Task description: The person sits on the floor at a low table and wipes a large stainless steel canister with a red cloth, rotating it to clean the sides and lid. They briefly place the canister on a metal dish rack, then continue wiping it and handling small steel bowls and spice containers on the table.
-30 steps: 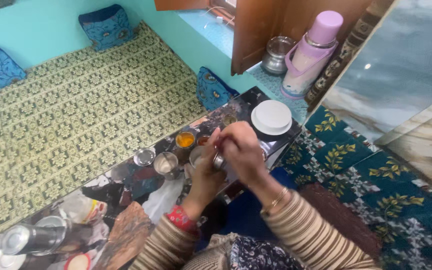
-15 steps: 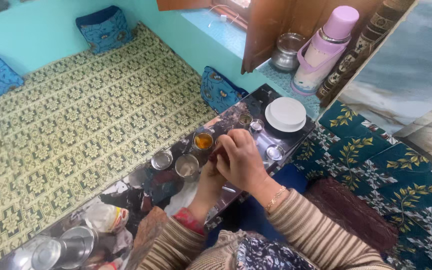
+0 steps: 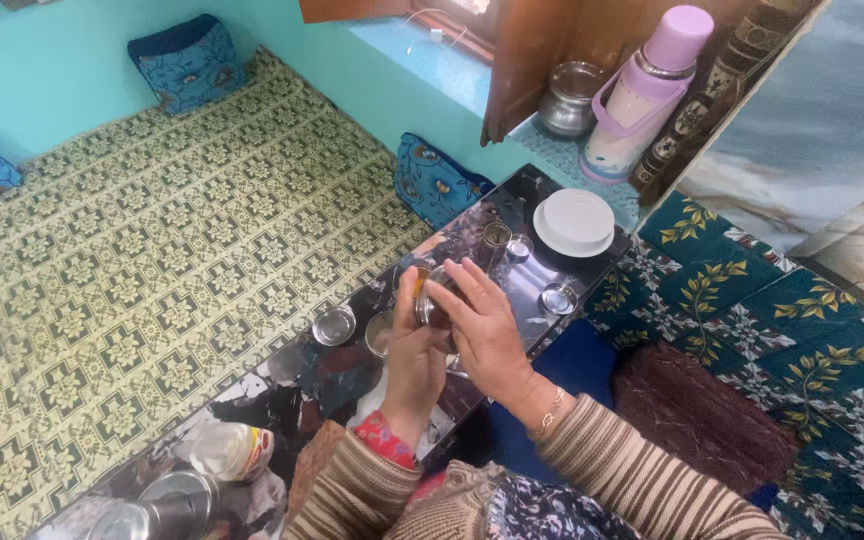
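My left hand (image 3: 410, 352) and my right hand (image 3: 480, 325) meet over the low glossy table (image 3: 512, 200). Between them they hold a small steel cup (image 3: 430, 303), tilted, with something dark reddish inside. The left hand grips it from below. The right hand's fingers lie across its top and side. Right behind it a cup of orange powder (image 3: 418, 280) peeks out. An open steel cup (image 3: 379, 333) stands just left of my left hand, partly hidden by it.
On the table are a steel lid (image 3: 334, 325), a small glass (image 3: 495, 236), a small lid (image 3: 518, 247), another steel lid (image 3: 559, 298) and a white round container (image 3: 574, 222). A pink flask (image 3: 642, 90) and steel pot (image 3: 570, 98) stand on the ledge. A steel tumbler (image 3: 157, 508) lies at bottom left.
Both hands have lifted the small cup and shifted slightly away from me. The right hand's fingers have spread over it. The view has moved a little.
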